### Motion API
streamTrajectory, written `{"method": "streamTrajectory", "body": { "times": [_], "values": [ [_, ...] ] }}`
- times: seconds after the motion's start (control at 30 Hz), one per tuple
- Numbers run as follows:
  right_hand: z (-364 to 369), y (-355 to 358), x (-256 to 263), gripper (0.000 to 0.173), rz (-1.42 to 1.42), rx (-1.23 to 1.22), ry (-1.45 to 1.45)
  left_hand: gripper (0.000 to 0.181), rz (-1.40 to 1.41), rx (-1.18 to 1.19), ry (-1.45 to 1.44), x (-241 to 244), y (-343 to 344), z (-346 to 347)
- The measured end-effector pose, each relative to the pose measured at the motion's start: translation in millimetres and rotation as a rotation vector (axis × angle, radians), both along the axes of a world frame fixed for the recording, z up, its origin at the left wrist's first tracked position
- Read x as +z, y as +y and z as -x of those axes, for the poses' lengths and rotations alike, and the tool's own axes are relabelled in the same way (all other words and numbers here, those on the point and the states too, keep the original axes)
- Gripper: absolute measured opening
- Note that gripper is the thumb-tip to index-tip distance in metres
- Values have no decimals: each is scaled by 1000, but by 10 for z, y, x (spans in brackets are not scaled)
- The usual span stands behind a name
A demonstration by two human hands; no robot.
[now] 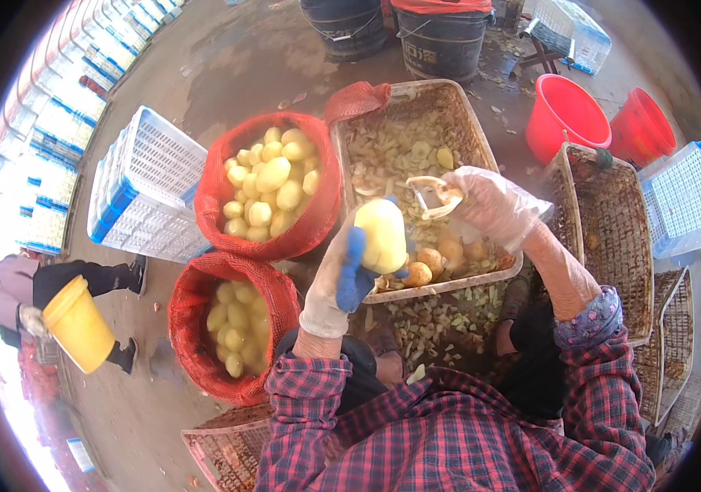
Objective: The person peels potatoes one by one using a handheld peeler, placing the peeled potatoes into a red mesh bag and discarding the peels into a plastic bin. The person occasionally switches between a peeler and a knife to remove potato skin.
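My left hand [344, 270], in a white glove with blue coating, holds a large peeled potato [381, 236] upright over the near left part of a plastic crate. In a clear plastic glove, my right hand [492, 200] grips a Y-shaped vegetable peeler [436, 197] just right of the potato, with a gap between them. Below lies the crate [430, 290], strewn with potato peelings [387, 144]. Several unpeeled potatoes [419, 274] rest at its near edge. Peeled potatoes [273, 174] fill a red mesh-lined bucket [215, 203] to the left; more sit in liquid in a nearer one [187, 332].
At left, a person [24, 270] carries a yellow bucket [79, 325] near white-and-blue crates [147, 184]. Dark buckets [443, 46] stand beyond the crate. Red buckets [566, 117] and dirty baskets [612, 227] are on the right. Peelings [449, 332] litter the floor between my feet.
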State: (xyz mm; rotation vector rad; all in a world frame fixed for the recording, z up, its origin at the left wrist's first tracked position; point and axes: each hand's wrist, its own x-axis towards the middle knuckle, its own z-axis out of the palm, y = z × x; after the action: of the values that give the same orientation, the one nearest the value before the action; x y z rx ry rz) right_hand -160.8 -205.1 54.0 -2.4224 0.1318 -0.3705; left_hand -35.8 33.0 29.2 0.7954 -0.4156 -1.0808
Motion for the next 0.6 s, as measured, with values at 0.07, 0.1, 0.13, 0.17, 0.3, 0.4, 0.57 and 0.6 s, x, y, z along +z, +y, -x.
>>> {"method": "streamTrajectory", "body": {
  "times": [0.07,0.1,0.13,0.17,0.3,0.4,0.57,0.6],
  "values": [
    [-39,1,-9,21,-52,10,-39,76,-17,10,122,7,-14,-12],
    [-53,-10,-42,22,-79,19,-51,74,-87,11,-78,51,-11,-10],
    [-29,-33,-45,25,-39,20,-74,73,-160,7,-269,137,1,10],
    [20,-81,2,27,19,-10,-1,71,-231,1,-459,203,-6,27],
    [79,-108,-70,27,41,29,-72,68,-360,107,-1256,82,-90,22],
    [107,-43,3,27,59,49,-49,69,-428,42,-1117,77,-145,88],
    [111,100,115,24,251,156,73,67,-489,78,-1355,18,-189,105],
    [65,172,132,21,336,176,133,63,-442,136,-1447,-27,-189,90]
  ]
}}
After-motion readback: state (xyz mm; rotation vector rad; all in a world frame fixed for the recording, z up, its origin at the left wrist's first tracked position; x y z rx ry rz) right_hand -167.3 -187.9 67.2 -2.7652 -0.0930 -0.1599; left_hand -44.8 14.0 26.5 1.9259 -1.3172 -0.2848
